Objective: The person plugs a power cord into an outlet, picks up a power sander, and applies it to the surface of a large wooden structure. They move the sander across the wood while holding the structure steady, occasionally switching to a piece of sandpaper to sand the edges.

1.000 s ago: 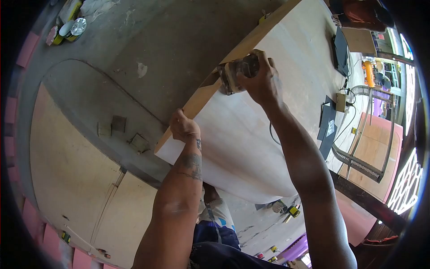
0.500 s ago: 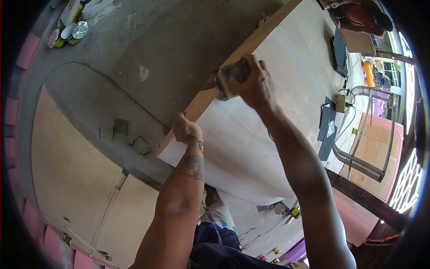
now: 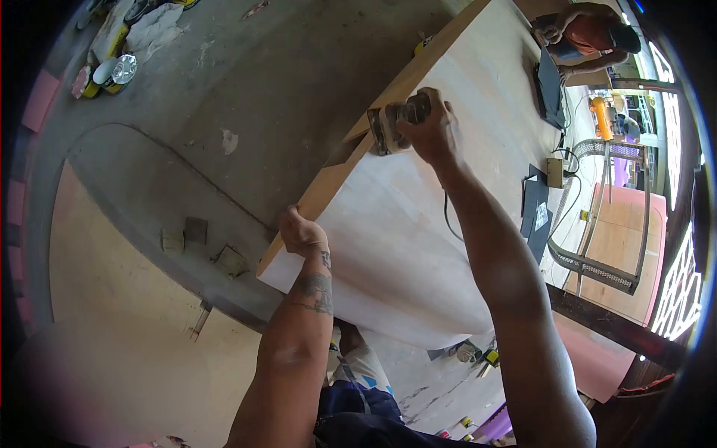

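My right hand (image 3: pixel 437 134) is wrapped round the grip of a dusty power sander (image 3: pixel 385 130). The sander rests on the upper face of a large whitish panel (image 3: pixel 403 231), right at its long wooden edge (image 3: pixel 328 183); a cord runs back under my right forearm. Lower along that same edge, my left hand (image 3: pixel 301 231) is closed round the panel's rim near its corner. The fingertips of the left hand are hidden behind the edge. Pale dust smears cover the panel face.
Another person (image 3: pixel 590 37) sits at the upper right, beside a black flat piece (image 3: pixel 551 86). A curved metal frame (image 3: pixel 597 269) stands at the right. Cans (image 3: pixel 116 71) sit on the floor at upper left, and sanding-pad-like squares (image 3: pixel 196 230) lie near a large pale board (image 3: pixel 112 261).
My view has shifted a little, bringing more of the other person in. The sander has turned slightly and stays at the panel's edge. My left hand keeps its hold on the rim.
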Tool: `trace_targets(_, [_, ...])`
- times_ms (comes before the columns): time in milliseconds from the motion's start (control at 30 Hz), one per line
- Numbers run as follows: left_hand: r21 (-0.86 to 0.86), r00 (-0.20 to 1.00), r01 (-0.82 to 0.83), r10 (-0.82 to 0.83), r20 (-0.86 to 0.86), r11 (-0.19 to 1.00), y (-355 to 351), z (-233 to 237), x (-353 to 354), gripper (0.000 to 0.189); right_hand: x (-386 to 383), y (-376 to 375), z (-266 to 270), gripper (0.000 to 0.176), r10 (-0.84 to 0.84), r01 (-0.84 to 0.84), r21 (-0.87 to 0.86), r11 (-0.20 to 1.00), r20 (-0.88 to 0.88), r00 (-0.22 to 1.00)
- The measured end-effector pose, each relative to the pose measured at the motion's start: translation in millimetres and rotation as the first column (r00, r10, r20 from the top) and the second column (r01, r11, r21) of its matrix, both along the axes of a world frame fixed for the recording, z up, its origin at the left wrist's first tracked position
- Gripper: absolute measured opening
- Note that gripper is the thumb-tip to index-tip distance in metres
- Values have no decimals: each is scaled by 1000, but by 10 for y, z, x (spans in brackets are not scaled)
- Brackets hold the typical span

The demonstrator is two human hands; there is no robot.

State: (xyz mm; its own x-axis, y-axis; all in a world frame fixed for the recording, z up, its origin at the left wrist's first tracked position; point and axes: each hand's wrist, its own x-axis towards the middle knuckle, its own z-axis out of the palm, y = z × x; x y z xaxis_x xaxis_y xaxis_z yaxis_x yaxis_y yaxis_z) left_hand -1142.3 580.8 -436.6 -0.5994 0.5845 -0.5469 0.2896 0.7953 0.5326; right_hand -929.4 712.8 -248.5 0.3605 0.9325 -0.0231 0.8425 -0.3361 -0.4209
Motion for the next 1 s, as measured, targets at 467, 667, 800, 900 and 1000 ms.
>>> trace_targets(467, [49, 973, 218, -214, -82, 975, -62, -144, -32, 43, 511, -1964, 225, 68, 145, -140, -173, 975, 17, 989])
trace_targets(667, [99, 996, 91, -90, -19, 991, -70, -91, -17, 46, 269, -1357, 240, 66, 269, -267, -154, 951, -7, 963])
trace_targets(800, [140, 966, 194, -164, -200, 971, -144, -263, -3, 51, -101, -552, 139, 66, 374, -375, -36, 926, -23, 927])
trace_targets(900, [91, 998, -47, 42, 57, 995, 6, 65, -16, 52, -264, -141, 158, 65, 350, -351, -71, 934, -18, 936])
trace_targets(1000, [160, 995, -80, 70, 66, 984, 24, 72, -13, 54, -223, -154, 118, 66, 366, -367, -77, 927, -22, 930])
